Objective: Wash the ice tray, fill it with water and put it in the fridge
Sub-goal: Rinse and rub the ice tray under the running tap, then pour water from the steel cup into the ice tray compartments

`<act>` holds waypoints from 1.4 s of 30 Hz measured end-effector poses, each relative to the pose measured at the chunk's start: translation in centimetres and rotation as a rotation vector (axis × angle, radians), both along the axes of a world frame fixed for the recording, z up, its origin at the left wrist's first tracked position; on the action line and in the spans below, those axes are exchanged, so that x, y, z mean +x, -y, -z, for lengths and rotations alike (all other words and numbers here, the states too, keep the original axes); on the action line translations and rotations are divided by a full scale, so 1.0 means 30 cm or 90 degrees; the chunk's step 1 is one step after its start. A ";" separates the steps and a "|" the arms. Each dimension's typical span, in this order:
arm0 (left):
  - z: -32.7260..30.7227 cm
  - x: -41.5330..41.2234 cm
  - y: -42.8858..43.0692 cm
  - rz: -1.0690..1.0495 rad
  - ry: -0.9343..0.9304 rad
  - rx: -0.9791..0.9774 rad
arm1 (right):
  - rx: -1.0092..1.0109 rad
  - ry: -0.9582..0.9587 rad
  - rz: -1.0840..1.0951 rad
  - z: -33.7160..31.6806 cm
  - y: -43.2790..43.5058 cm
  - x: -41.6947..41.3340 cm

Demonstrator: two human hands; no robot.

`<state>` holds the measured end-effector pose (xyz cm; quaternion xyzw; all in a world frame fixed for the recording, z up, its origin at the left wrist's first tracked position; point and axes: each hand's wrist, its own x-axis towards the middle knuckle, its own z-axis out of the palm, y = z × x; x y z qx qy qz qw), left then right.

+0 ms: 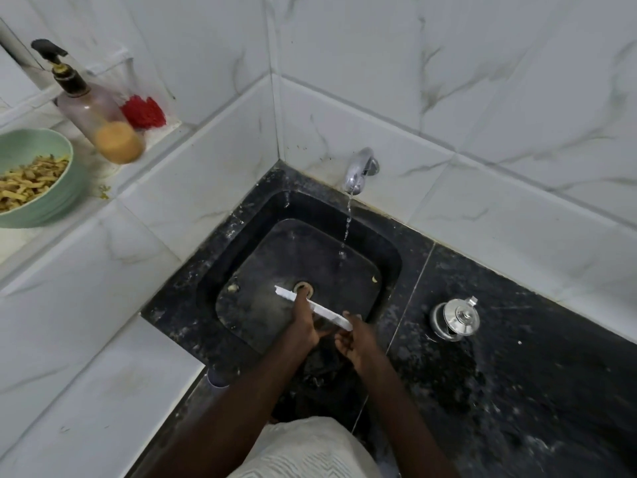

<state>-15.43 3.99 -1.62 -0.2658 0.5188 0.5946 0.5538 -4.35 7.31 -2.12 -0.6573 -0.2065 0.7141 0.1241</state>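
The white ice tray shows edge-on as a thin strip over the black sink, tilted down toward the right. My left hand grips it near the middle, a finger stretched along its upper edge. My right hand holds the tray's lower right end, fingers curled under it. A thin stream of water falls from the chrome tap on the back wall and lands behind the tray, not on it. The tray's cells are hidden from this angle.
A steel lidded pot stands on the wet black counter right of the sink. On the white ledge at left are a soap pump bottle, a red scrubber and a green bowl of food scraps. The drain sits behind the tray.
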 end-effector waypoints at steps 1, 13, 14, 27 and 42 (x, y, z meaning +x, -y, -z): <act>-0.008 0.014 0.005 -0.003 0.002 0.011 | 0.012 -0.003 0.003 -0.007 -0.001 0.013; -0.043 0.122 0.137 0.006 -0.015 -0.027 | 0.523 0.193 -0.267 -0.135 0.024 0.179; -0.044 0.134 0.149 -0.005 -0.037 -0.065 | 0.592 0.238 -0.326 -0.147 0.029 0.193; -0.058 0.255 0.244 -0.027 -0.129 -0.079 | 1.091 0.402 -0.637 -0.177 0.148 0.354; -0.062 0.424 0.284 0.091 -0.293 -0.054 | 0.555 0.166 -0.106 -0.077 0.059 0.688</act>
